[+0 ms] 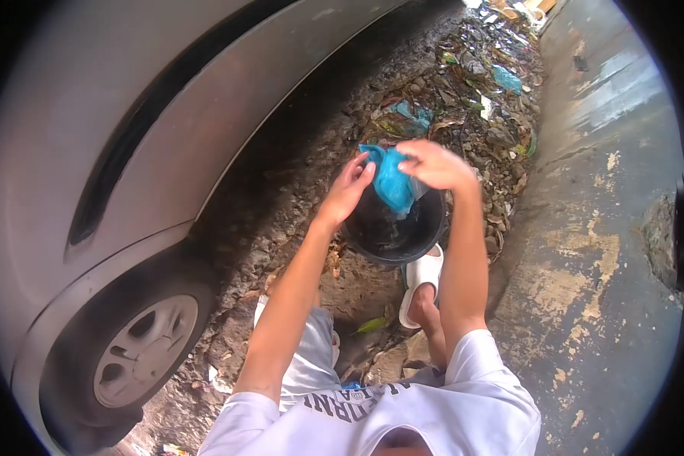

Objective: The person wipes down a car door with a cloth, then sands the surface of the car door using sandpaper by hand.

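Note:
A blue plastic bag (392, 182) hangs over a round black bucket (380, 247) that stands on the ground. At the bag's upper left edge, my left hand (347, 190) has its fingertips close together on the plastic. My right hand (435, 165) is at the bag's upper right side with its fingers curled against it, slightly blurred. The bag's lower end dips into the bucket's opening. Something dark and wet-looking lies inside the bucket, too unclear to name.
To the left stands a vehicle (152, 144) with its wheel (146, 351) near the lower left. A worn concrete wall (585, 228) runs along the right. Litter and dry leaves (482, 99) cover the ground ahead. My foot in a white slipper (422, 289) is beside the bucket.

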A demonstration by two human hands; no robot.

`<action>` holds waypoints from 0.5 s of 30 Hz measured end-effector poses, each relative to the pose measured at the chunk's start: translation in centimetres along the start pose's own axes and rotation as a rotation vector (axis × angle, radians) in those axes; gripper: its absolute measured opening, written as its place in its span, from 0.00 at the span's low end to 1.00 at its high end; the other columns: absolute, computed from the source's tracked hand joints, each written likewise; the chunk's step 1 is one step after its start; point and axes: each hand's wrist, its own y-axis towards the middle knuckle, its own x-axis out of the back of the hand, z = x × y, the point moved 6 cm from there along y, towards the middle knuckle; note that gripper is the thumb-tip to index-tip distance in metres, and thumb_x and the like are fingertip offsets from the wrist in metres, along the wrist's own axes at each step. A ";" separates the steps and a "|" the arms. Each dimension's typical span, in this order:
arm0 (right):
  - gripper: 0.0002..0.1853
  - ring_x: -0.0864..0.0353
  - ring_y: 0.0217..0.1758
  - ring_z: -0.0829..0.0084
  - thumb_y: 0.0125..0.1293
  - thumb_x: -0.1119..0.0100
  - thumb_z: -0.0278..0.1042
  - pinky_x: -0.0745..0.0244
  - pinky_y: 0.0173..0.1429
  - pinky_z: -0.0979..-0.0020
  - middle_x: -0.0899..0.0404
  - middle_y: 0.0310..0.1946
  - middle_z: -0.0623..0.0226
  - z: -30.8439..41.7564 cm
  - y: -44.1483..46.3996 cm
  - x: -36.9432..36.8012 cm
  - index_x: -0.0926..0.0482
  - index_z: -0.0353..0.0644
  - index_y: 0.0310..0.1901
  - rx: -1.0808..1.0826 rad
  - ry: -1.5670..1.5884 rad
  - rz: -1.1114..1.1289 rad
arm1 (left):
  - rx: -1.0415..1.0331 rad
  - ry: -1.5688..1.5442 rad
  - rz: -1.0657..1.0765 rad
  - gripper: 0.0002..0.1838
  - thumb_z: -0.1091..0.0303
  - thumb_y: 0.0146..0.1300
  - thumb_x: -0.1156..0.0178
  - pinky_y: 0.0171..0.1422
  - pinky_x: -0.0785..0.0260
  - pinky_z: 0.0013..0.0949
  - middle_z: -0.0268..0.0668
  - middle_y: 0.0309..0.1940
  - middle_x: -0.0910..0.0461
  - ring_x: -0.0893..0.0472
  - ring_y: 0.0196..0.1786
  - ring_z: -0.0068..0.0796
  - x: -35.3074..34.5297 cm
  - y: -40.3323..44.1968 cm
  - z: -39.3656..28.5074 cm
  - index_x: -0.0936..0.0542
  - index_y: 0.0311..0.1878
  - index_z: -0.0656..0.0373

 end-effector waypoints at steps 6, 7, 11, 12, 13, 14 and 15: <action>0.26 0.20 0.63 0.59 0.71 0.37 0.41 0.29 0.69 0.65 0.20 0.59 0.50 5.4 -3.6 8.4 0.25 0.33 0.64 0.189 0.284 -0.168 | 0.069 -0.988 0.057 0.60 0.11 0.55 0.63 0.73 0.66 0.84 0.42 0.83 0.53 0.53 0.82 0.57 -4.5 -0.1 -6.7 0.48 0.82 0.44; 0.27 0.21 0.63 0.58 0.71 0.37 0.42 0.29 0.69 0.65 0.20 0.59 0.49 5.4 -3.5 8.3 0.26 0.32 0.65 0.229 0.289 -0.170 | 0.003 -1.084 0.052 0.56 0.12 0.56 0.61 0.73 0.52 0.79 0.43 0.78 0.39 0.40 0.79 0.53 -5.0 -0.2 -8.6 0.38 0.78 0.44; 0.22 0.22 0.63 0.60 0.69 0.34 0.38 0.27 0.67 0.62 0.21 0.60 0.53 4.3 -3.2 8.1 0.22 0.36 0.60 0.168 0.128 -0.256 | -0.130 -0.809 -0.204 0.30 0.31 0.67 0.44 0.49 0.21 0.41 0.32 0.45 0.15 0.15 0.50 0.29 -4.0 2.5 -11.7 0.21 0.55 0.48; 0.20 0.21 0.60 0.64 0.68 0.33 0.35 0.26 0.66 0.63 0.20 0.56 0.57 4.1 -3.8 9.6 0.22 0.37 0.59 0.292 0.293 -0.405 | -0.175 -0.722 -0.277 0.25 0.43 0.65 0.36 0.48 0.20 0.37 0.34 0.45 0.15 0.15 0.46 0.29 -3.1 3.3 -12.8 0.21 0.54 0.52; 0.19 0.20 0.58 0.67 0.66 0.33 0.31 0.25 0.64 0.65 0.18 0.53 0.60 3.1 -4.5 10.9 0.21 0.39 0.57 0.413 0.466 -0.540 | -0.214 -0.641 -0.353 0.22 0.54 0.63 0.29 0.47 0.20 0.32 0.36 0.45 0.16 0.15 0.43 0.29 -2.1 3.6 -14.1 0.21 0.54 0.56; 0.19 0.20 0.56 0.70 0.66 0.33 0.30 0.25 0.63 0.66 0.18 0.50 0.63 0.3 -4.7 12.3 0.21 0.40 0.58 0.349 0.556 -0.735 | -0.216 -0.485 -0.473 0.20 0.65 0.58 0.26 0.49 0.20 0.36 0.36 0.42 0.15 0.15 0.42 0.29 -1.3 2.9 -17.4 0.20 0.51 0.58; 0.19 0.20 0.55 0.73 0.66 0.33 0.28 0.25 0.61 0.68 0.17 0.47 0.66 -2.4 -5.2 13.5 0.21 0.40 0.58 0.276 0.654 -0.918 | -0.409 -0.310 -0.513 0.18 0.64 0.57 0.27 0.49 0.21 0.36 0.35 0.41 0.15 0.14 0.43 0.29 -0.5 2.5 -21.2 0.20 0.47 0.59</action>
